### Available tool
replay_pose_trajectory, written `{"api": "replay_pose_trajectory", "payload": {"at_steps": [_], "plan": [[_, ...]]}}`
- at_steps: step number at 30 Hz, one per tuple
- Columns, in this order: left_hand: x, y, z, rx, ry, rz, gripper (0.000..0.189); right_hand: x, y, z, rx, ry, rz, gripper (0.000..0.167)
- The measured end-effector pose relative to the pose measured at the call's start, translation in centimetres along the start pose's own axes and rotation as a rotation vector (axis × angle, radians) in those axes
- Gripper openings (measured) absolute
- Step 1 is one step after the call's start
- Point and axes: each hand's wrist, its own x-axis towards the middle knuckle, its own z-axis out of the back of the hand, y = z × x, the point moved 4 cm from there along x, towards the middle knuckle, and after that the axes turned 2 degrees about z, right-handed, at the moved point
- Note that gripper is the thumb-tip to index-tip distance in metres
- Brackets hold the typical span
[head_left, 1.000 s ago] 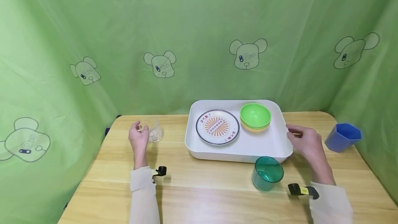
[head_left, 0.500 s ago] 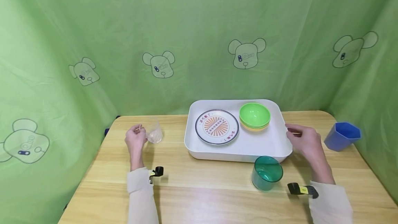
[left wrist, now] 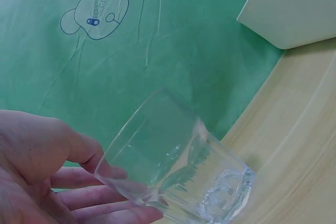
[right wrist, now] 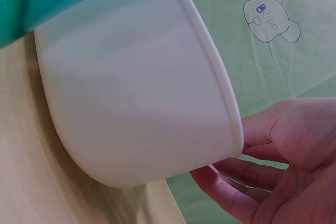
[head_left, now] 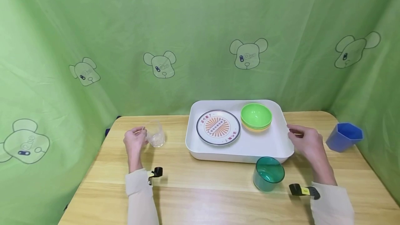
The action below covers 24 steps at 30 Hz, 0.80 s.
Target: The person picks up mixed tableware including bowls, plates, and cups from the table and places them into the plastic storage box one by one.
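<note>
My left hand [head_left: 135, 143] pinches the rim of a clear drinking glass [head_left: 157, 138] at the left of the table. In the left wrist view the glass [left wrist: 178, 166] lies slanted across the picture, its thick patterned base away from the palm; thumb and fingers meet at its mouth. On the right, my right hand [head_left: 307, 145] grips the right rim of a white tray [head_left: 253, 150]. Fingers bend under that rim in the right wrist view, beside the tray's wall [right wrist: 142, 103]. Inside the tray lie a patterned plate [head_left: 218, 127] and stacked bowls [head_left: 257, 115], green over yellow.
A teal cup [head_left: 268, 174] stands just in front of the tray's right front corner. Farther right, beyond my right hand, is a blue angular cup [head_left: 343, 137]. Green curtain [head_left: 200, 86] hangs close behind the wooden table [head_left: 193, 183] and along both sides.
My left hand has shifted slightly left, and the glass has come a little nearer to me. The right hand, tray and its contents stay in place.
</note>
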Motion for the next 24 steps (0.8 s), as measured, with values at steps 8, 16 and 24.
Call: {"api": "replay_pose_trajectory", "payload": {"at_steps": [8, 16, 24], "plan": [[-0.4, -0.8, -0.3, -0.019, 0.046, -0.006, 0.033, -0.1, 0.0, 0.0, -0.006, -0.011, 0.023, 0.044], [-0.9, -1.8, -0.7, -0.111, 0.046, -0.033, 0.031, -0.1, -0.1, 0.0, 0.006, -0.002, 0.010, 0.045], [-2.0, -3.6, -1.0, -0.135, 0.054, -0.113, 0.031, 0.0, 0.0, 0.0, -0.011, -0.013, 0.020, 0.044]]}}
